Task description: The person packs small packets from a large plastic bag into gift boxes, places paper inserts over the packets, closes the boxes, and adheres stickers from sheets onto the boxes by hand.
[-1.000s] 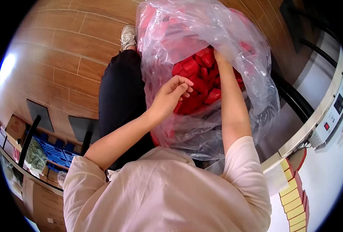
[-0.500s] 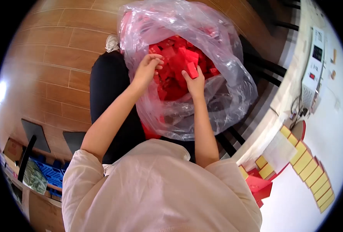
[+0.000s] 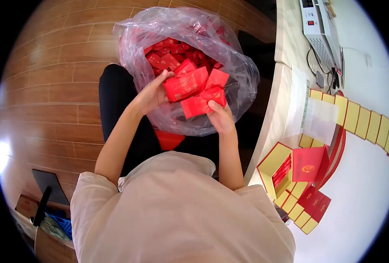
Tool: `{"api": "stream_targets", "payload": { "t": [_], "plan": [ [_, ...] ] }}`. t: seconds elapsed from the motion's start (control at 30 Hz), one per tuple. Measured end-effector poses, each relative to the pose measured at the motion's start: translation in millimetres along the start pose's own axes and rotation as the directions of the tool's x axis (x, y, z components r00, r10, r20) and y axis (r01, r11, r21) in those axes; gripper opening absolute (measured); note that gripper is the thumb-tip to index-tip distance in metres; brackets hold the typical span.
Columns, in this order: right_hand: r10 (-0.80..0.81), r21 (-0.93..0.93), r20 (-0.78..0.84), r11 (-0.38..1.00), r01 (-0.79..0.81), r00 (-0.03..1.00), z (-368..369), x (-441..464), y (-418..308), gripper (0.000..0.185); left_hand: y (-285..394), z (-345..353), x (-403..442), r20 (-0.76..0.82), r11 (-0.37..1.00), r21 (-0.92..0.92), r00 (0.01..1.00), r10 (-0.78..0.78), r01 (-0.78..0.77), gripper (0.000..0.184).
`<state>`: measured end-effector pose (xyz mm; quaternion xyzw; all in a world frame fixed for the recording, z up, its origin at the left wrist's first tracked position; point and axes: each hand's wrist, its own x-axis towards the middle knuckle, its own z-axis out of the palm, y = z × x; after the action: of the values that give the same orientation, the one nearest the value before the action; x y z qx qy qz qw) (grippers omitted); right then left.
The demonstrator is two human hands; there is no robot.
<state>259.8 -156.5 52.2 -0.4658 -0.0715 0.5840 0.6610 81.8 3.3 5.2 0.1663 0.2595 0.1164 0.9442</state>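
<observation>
A large clear plastic bag (image 3: pixel 242 74) stands open in front of me, with many small red packets (image 3: pixel 164 61) inside. My left hand (image 3: pixel 152 93) grips some flat red packets (image 3: pixel 185 85) by their left end, above the bag's near rim. Light printing shows on their faces. In my right hand (image 3: pixel 222 118), the thumb presses on another printed red packet (image 3: pixel 199 103). One more red packet (image 3: pixel 217 79) sticks up behind it; whether the right fingers hold it too is hidden. The two handfuls overlap in the middle.
On the white table to the right, an open red and yellow box (image 3: pixel 275 168) holds red packets. Several yellow-sided boxes (image 3: pixel 356 118) stand in a row. A white machine (image 3: pixel 319 26) with cables is farther back. A dark stand (image 3: pixel 50 186) is at lower left.
Both hands have come nearer to me, out of the bag's mouth, and closer together. My left hand, formerly without a visible packet, now holds packets. The view has turned towards the table.
</observation>
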Motion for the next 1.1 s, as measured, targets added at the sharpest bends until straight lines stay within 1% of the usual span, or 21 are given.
{"api": "stream_targets", "payload": {
  "t": [0.1, 0.17, 0.2, 0.23, 0.27, 0.3, 0.33, 0.37, 0.43, 0.5, 0.57, 0.63, 0.7, 0.77, 0.8, 0.83, 0.9, 0.93, 0.97, 1.03, 1.1],
  "plan": [
    [0.008, -0.028, -0.001, 1.0, -0.008, 1.0, 0.1, -19.4, -8.4, 0.055, -5.1, 26.7, -20.0, 0.044, 0.999, 0.033, 0.999, 0.026, -0.028, 0.048],
    [0.046, -0.168, -0.013, 0.985, -0.048, 0.999, -1.0, -27.1, -12.1, 0.057, -19.4, 33.0, -18.2, -0.035, 0.986, 0.167, 0.999, 0.035, -0.028, 0.043],
    [0.031, -0.158, -0.014, 0.987, -0.033, 0.999, 0.4, -28.8, -11.4, 0.057, -25.4, 44.1, -18.9, -0.055, 0.992, 0.121, 0.997, 0.051, -0.044, 0.042],
    [0.002, -0.261, -0.014, 0.965, -0.006, 1.0, 3.5, -28.8, -8.9, 0.059, -32.6, 46.0, -15.1, -0.048, 0.99, 0.138, 0.998, 0.045, -0.038, 0.042],
    [-0.026, -0.361, -0.012, 0.932, 0.02, 1.0, 5.9, -28.7, -6.4, 0.061, -43.9, 43.3, -8.2, -0.079, 0.965, 0.246, 0.991, 0.112, -0.09, 0.041],
    [-0.043, -0.347, -0.015, 0.937, 0.035, 0.999, 6.9, -28.9, -3.8, 0.061, -49.0, 47.0, -4.5, -0.102, 0.926, 0.353, 0.978, 0.181, -0.134, 0.041],
    [-0.038, -0.324, -0.018, 0.946, 0.03, 0.999, 8.0, -29.4, -0.4, 0.062, -53.4, 50.1, -0.9, -0.149, 0.9, 0.378, 0.945, 0.292, -0.219, 0.039],
    [-0.032, -0.299, -0.021, 0.954, 0.025, 0.999, 9.0, -30.4, 3.0, 0.063, -54.6, 50.0, 1.0, -0.14, 0.894, 0.396, 0.948, 0.284, -0.21, 0.039],
    [-0.058, -0.245, -0.037, 0.968, 0.047, 0.998, 9.3, -33.8, 9.8, 0.06, -51.5, 54.5, 2.5, -0.128, 0.827, 0.396, 0.868, 0.479, -0.398, 0.037],
    [-0.028, -0.05, -0.066, 0.998, 0.025, 0.997, 6.2, -34.8, 17.8, 0.051, -46.8, 57.2, 4.4, -0.097, 0.784, 0.451, 0.849, 0.519, -0.427, 0.037],
    [-0.037, 0.063, -0.057, 0.997, 0.04, 0.998, -9.2, -32.3, 28.8, 0.046, -36.2, 53.8, 5.7, -0.141, 0.683, 0.547, 0.751, 0.645, -0.483, 0.033],
    [-0.037, 0.169, -0.043, 0.985, 0.044, 0.998, -16.5, -33.0, 28.2, 0.041, -13.4, 59.3, -7.6, -0.233, 0.639, 0.65, 0.692, 0.683, -0.412, 0.029],
    [-0.011, 0.205, -0.031, 0.979, 0.017, 0.999, -20.9, -38.0, 21.2, 0.037, -1.2, 40.8, -8.5, -0.098, 0.475, 0.7, 0.587, 0.803, -0.533, 0.031],
    [-0.02, 0.187, -0.001, 0.982, 0.02, 1.0, -28.3, -40.0, 16.2, 0.038, 11.6, 55.9, -33.0, -0.083, 0.355, 0.864, 0.595, 0.799, -0.357, 0.042],
    [-0.002, 0.123, -0.026, 0.992, 0.006, 1.0, -26.7, -42.6, 9.8, 0.039, 9.1, 46.4, -34.7, -0.034, 0.315, 0.878, 0.61, 0.792, -0.361, 0.051],
    [0.014, 0.059, -0.053, 0.998, -0.011, 0.999, -25.8, -44.6, 5.3, 0.04, 4.1, 40.4, -36.9, -0.033, 0.311, 0.881, 0.61, 0.792, -0.356, 0.051],
    [0.026, 0.04, -0.048, 0.999, -0.024, 0.998, -23.3, -45.8, 0.6, 0.043, -3.5, 38.4, -46.7, 0.003, 0.212, 0.959, 0.75, 0.661, -0.19, 0.061],
    [0.047, -0.012, -0.056, 0.999, -0.047, 0.997, -19.6, -47.2, -3.3, 0.044, -8.4, 45.4, -51.5, 0.205, -0.05, 0.971, 0.701, 0.683, -0.235, 0.07],
    [0.067, -0.063, -0.066, 0.996, -0.071, 0.996, -16.2, -48.9, -6.6, 0.044, -12.7, 47.9, -56.2, 0.229, -0.043, 0.966, 0.762, 0.606, -0.256, 0.081],
    [0.073, -0.094, -0.068, 0.992, -0.079, 0.995, -10.1, -50.7, -6.9, 0.044, -22.6, 59.8, -65.4, 0.261, -0.141, 0.965, 0.832, 0.489, -0.22, 0.092],
    [0.076, -0.129, -0.067, 0.988, -0.084, 0.995, -3.9, -51.2, -6.1, 0.043, -30.9, 64.5, -64.2, 0.407, -0.239, 0.911, 0.824, 0.394, -0.336, 0.103]
  ]
}}
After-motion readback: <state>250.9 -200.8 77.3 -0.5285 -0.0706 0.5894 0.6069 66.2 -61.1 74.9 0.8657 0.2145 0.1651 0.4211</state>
